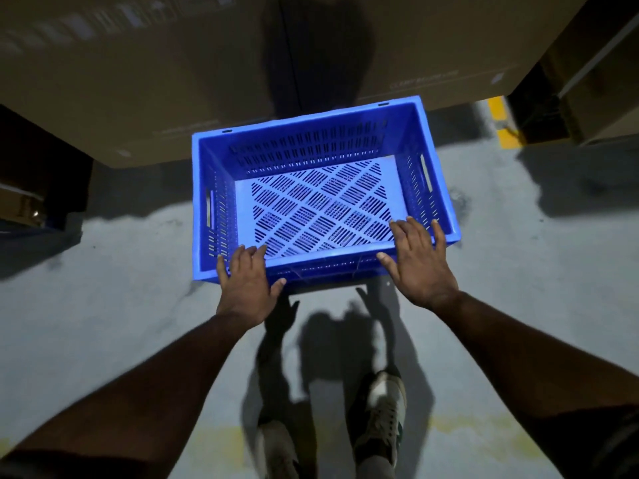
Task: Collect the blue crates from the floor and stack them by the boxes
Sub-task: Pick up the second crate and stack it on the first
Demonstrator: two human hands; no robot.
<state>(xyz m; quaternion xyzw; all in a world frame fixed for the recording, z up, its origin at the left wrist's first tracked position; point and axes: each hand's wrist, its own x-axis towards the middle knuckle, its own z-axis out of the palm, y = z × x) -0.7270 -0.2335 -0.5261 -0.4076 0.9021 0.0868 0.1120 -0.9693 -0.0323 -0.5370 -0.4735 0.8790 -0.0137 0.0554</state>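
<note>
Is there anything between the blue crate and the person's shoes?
In the head view, only bare grey floor with shadows lies between the blue crate and the shoes.

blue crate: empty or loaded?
Empty. The blue crate sits upright and its whole slotted base is bare. Left hand and right hand rest open over the near rim, no closed grip.

Dim scene, lit from behind the wearer: arm shadows fall forward on the grey concrete floor (103,305). The tall brown cardboard boxes (138,81) look motion-blurred, and edges bow with wide-angle distortion.
</note>
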